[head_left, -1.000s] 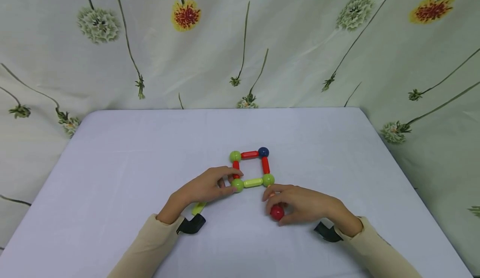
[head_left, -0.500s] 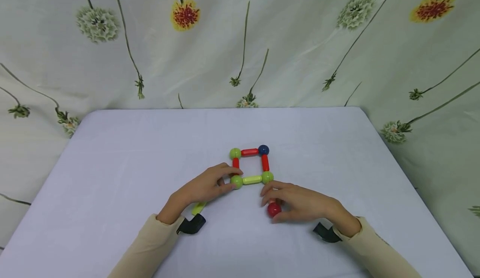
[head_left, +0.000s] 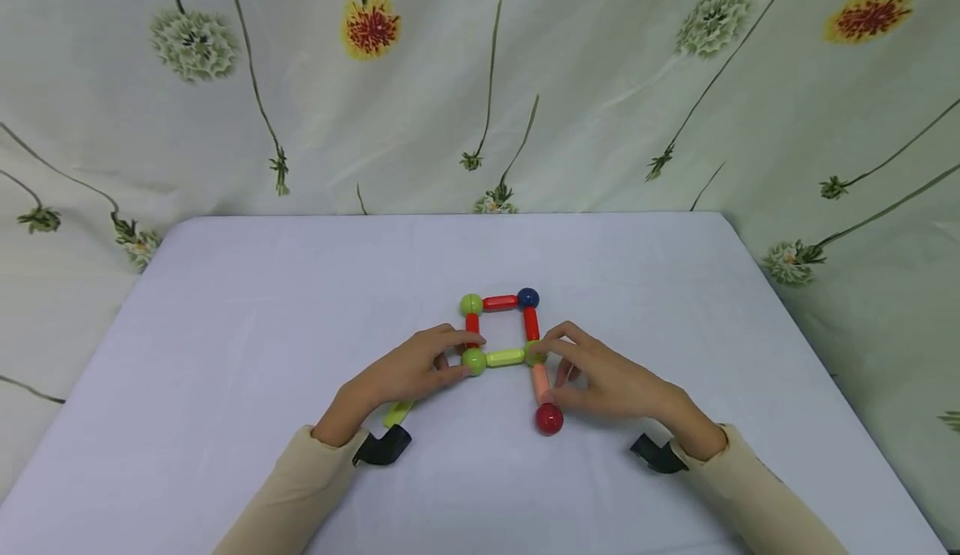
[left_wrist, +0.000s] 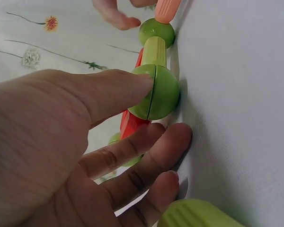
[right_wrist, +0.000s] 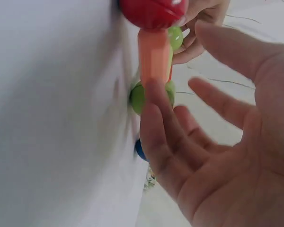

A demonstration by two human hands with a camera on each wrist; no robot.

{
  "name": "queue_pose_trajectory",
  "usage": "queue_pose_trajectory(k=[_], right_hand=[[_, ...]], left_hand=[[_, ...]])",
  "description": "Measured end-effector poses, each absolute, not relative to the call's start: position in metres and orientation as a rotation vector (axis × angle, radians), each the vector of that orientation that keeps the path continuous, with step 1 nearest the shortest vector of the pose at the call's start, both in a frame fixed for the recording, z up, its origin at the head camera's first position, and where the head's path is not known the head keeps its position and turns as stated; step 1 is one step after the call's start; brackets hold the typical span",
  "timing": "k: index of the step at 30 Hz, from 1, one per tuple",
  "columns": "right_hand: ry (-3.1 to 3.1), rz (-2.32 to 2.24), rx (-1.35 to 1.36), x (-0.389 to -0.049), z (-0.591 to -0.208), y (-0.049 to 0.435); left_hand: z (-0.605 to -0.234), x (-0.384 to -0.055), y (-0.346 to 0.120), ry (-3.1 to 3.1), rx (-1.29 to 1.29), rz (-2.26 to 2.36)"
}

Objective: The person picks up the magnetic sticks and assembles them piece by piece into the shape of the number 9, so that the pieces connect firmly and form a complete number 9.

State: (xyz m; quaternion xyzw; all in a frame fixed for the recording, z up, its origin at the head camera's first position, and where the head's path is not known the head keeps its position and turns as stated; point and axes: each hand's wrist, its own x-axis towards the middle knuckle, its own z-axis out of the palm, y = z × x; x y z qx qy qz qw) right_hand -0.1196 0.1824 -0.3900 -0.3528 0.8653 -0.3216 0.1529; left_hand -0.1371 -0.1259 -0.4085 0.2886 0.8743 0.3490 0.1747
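Two hands are working mid-table, nearer the near edge: the right hand [head_left: 611, 384] is touching the pink rod [head_left: 540, 380] above the red ball [head_left: 549, 419] with relaxed fingers. The left hand [head_left: 408, 372] is pinching the square frame's near-left green ball [head_left: 473, 362]. A blue ball [head_left: 528, 297] is sitting at the frame's far-right corner.

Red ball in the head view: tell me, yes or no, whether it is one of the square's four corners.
No: the red ball sits at the near end of a pink rod outside the square.

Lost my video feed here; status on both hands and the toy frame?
Left hand pinches near-left green ball. Right hand fingers touch peach rod by red ball. Nothing in the way.
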Motion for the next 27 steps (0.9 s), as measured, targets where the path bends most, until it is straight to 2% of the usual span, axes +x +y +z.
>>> queue_pose_trajectory(k=[5,12,27], right_hand=[[2.537,-0.93,-0.888,-0.134,-0.396,0.178],[2.542,-0.948,-0.9,-0.151,-0.402,0.172],[2.531,-0.954,-0.876,-0.155,-0.405,0.172]], left_hand=[[-0.409,-0.137,-0.126,2.477,0.822,0.99],[-0.409,-0.136,-0.127,2.486,0.844,0.983],[-0.408,-0.137,-0.128,2.51,0.821,0.959]])
